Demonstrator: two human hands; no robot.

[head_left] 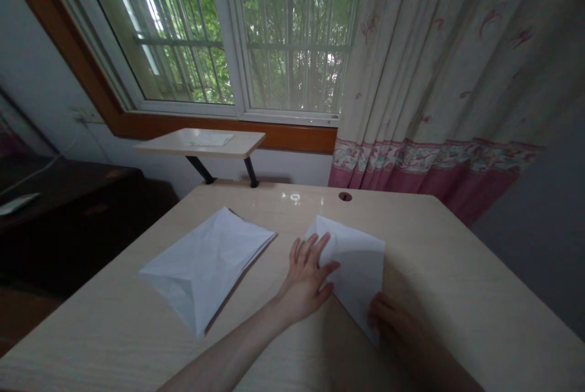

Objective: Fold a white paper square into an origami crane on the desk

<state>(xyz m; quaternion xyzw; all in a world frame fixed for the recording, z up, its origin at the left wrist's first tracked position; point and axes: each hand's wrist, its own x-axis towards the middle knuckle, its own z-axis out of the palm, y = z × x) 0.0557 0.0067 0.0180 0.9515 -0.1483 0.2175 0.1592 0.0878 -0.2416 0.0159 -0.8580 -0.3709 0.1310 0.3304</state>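
A white sheet of paper (359, 261), folded into an angular shape, lies on the desk between my hands. My left hand (311, 273) rests on its left side with the fingers spread, pressing it flat. At its lower right edge, the fingers of my right hand (390, 317) are bent together over the paper's margin and appear to pinch it. To the left lies a flat stack of creased white paper (212, 258), with folded layers showing along its right edge; neither hand touches it.
The pale wooden desk (114, 331) has a round cable hole (345, 196) near its back edge. A raised shelf (169, 142) on black supports holds a white paper piece (210, 139). Behind are a barred window (292, 38) and a patterned curtain (411, 75). A dark cabinet (91, 197) stands left.
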